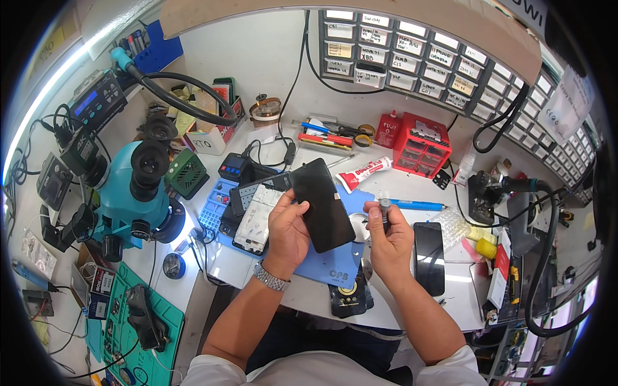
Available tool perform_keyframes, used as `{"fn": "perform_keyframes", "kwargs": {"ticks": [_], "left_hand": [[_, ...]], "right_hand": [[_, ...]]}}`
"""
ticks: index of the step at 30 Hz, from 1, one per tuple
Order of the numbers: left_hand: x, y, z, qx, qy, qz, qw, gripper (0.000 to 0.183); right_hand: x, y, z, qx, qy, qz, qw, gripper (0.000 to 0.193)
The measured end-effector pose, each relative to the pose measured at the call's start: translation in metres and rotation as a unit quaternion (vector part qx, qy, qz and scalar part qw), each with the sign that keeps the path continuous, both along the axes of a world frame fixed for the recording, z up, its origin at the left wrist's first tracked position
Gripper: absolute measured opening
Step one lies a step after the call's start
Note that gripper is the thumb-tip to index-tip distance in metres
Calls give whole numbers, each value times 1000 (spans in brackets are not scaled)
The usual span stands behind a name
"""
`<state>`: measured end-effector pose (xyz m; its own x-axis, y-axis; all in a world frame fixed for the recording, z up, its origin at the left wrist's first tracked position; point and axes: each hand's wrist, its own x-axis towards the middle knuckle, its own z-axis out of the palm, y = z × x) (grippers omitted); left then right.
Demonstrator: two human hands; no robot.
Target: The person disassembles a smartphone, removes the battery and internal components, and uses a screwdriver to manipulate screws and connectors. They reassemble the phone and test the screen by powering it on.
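Hands work above a blue mat (pixel 335 264) on the surface. Left hand (pixel 288 226) has its grip closed around a black phone (pixel 322 204). Right hand (pixel 388 237) pinches a small screwdriver (pixel 384 212) upright, just beside the phone.

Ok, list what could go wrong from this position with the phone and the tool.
1. The left hand holds the black phone up off the blue mat by one edge only; it could slip and drop onto the parts beneath.
2. The right hand holds a slim tool close to the phone's edge; a slip might scratch it.
3. A second dark phone lies right beside the right wrist and might get knocked.
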<state>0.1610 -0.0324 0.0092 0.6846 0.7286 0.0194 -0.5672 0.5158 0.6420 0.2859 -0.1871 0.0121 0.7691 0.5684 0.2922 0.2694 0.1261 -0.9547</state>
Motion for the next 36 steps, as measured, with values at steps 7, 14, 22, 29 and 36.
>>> {"fn": "perform_keyframes", "kwargs": {"ticks": [7, 14, 22, 29, 36], "left_hand": [[1, 1, -6, 6, 6, -3, 1000, 32], [1, -1, -2, 2, -1, 1, 1000, 29], [-1, 0, -3, 15, -4, 0, 1000, 33], [-2, 3, -11, -9, -32, -20, 999, 38], [1, 0, -4, -12, -4, -2, 1000, 30]], "right_hand": [[-12, -1, 14, -26, 40, 33, 998, 22], [-12, -2, 14, -49, 0, 30, 998, 22], [-11, 0, 9, -48, -23, 17, 998, 23], [-11, -1, 13, -66, -20, 15, 998, 24], [-12, -1, 9, -46, -28, 32, 998, 19]]}}
